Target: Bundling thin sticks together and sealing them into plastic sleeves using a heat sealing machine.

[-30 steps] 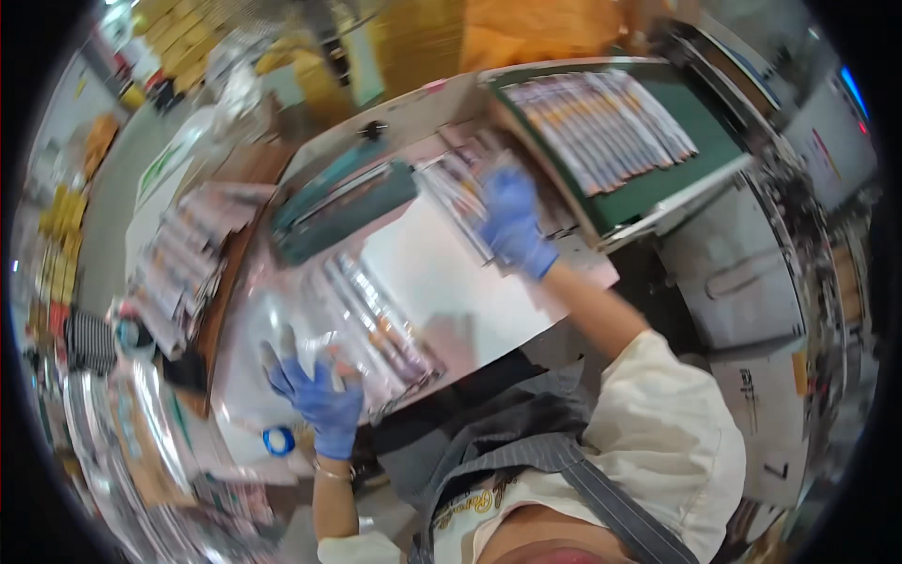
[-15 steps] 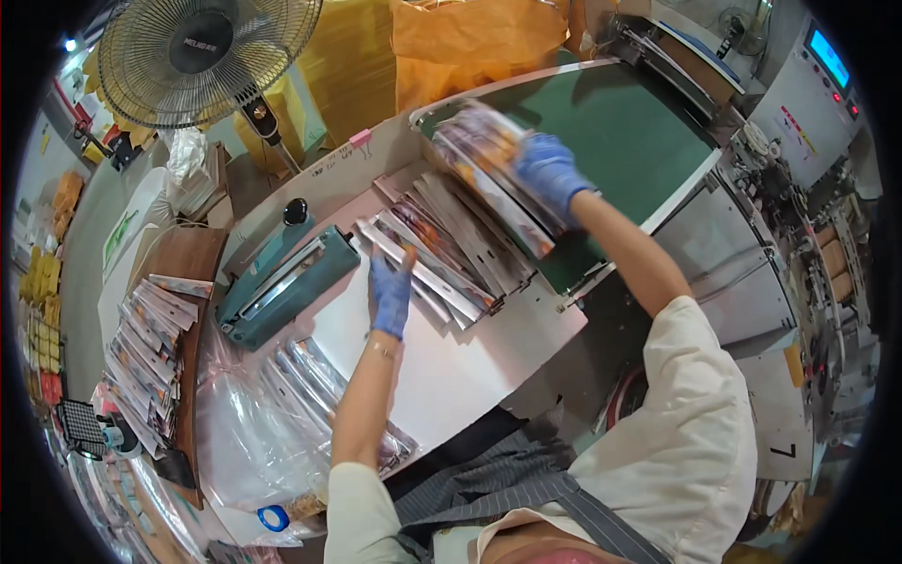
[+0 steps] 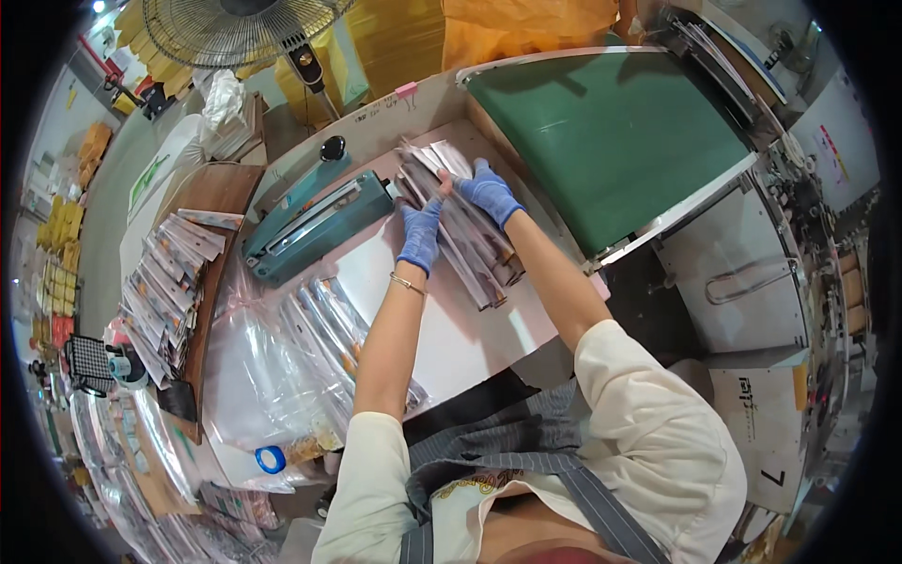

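On the table's middle stands a bundle of flat printed packets point(image 3: 467, 249), thin with pale edges and bits of colour. My left hand point(image 3: 420, 237), in a blue glove with bare fingertips showing, grips the bundle's left side. From the right, my right hand point(image 3: 489, 194), gloved in blue too, holds the same bundle near its far end. The far tips of the packets are slightly blurred. Just left of the bundle lies a teal bag sealer point(image 3: 319, 228) with a black knob on its arm.
A green conveyor belt point(image 3: 601, 141) lies to the right behind a low wall. Clear plastic bags point(image 3: 272, 362) and more packets point(image 3: 324, 315) cover the table's left. Further packets point(image 3: 174, 282) lean on a brown board. Blue tape roll point(image 3: 271, 460) sits near; a fan point(image 3: 249, 28) stands behind.
My right hand has brought a bundle of packets leftward off the green belt to those on the table. Both hands now hold the bundle together, and the view has shifted.
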`<state>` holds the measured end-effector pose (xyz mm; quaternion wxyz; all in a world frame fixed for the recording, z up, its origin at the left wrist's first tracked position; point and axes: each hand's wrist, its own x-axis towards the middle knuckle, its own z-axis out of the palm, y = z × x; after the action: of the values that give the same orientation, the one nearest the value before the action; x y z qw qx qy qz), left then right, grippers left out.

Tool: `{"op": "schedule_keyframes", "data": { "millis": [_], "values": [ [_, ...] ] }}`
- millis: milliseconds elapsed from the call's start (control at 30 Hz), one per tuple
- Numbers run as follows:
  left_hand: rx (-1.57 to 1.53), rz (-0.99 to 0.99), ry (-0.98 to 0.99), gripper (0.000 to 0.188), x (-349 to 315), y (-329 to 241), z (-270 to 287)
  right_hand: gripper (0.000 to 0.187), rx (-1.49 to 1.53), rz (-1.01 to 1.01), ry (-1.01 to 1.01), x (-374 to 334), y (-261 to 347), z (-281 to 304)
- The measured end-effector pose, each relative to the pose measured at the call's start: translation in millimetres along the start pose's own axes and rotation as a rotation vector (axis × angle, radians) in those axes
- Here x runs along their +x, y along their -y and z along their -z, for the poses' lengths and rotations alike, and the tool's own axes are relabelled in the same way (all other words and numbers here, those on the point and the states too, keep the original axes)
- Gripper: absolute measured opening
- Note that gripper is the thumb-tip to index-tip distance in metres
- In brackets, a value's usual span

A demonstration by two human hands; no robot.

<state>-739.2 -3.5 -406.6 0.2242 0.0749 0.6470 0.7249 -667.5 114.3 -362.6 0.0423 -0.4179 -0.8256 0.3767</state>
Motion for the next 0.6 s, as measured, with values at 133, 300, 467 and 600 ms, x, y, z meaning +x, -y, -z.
{"op": "schedule_keyframes", "data": {
  "millis": [133,300,467,600],
  "values": [
    [-0.311,0.383,0.383,0.066,-18.9,-4.0,33.1,0.059,1.135,-0.095,0.685,-31.3,-24.4,-27.1],
    [-0.088,-0.160,0.454,0.092,-66.2,-42.3,64.0,0.058,1.144,0.203,0.544,-89.6,6.2,-11.1],
    [0.439,-0.523,0.618,0.126,-114.0,-109.9,95.7,0.119,0.913,0.807,0.355,-134.1,26.3,19.5],
    [-0.234,-0.705,0.699,0.133,-146.1,-144.2,70.6,0.132,1.015,1.107,0.331,-155.9,48.9,35.7]
  ]
}}
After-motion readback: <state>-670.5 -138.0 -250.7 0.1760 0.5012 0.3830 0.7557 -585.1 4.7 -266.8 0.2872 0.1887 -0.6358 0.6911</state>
